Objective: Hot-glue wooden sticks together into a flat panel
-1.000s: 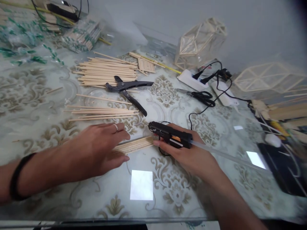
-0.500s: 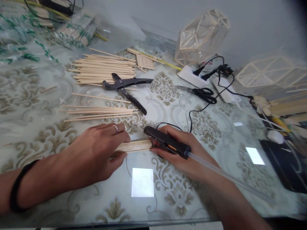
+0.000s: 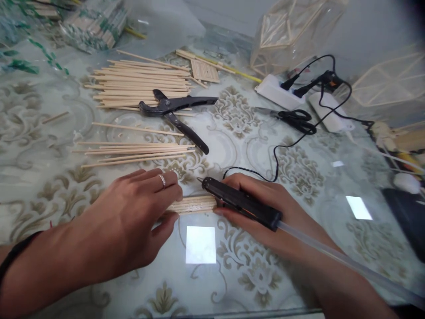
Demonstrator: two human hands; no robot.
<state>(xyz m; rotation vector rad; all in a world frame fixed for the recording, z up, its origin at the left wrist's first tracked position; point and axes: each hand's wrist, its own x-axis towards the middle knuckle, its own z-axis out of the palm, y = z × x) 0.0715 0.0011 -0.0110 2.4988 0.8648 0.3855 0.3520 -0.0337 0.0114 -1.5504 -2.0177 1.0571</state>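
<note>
A flat row of thin wooden sticks [image 3: 194,204] lies low on the table, with streaks of shiny glue along its top. My left hand [image 3: 133,221] pinches the row's left end between thumb and fingers, which hide that end. In my right hand [image 3: 265,195] is a black hot glue gun [image 3: 244,204], its nozzle pointing up and left just above the row's far edge. A long translucent glue stick [image 3: 318,243] sticks out of the gun's back. My right fingertips also reach the right end of the row, partly hidden behind the gun.
Loose sticks [image 3: 139,150] and a larger stick pile [image 3: 139,84] lie behind my left hand, with black cutters [image 3: 179,106] beside them. Scissors [image 3: 295,119], a power strip [image 3: 280,93] and the gun's cord [image 3: 275,159] are right. Wooden frame shapes [image 3: 285,35] stand behind.
The view has come slightly closer and shifted. Both hands keep their hold on the row, and the glue gun has turned slightly, so its nozzle tip now shows clearly.
</note>
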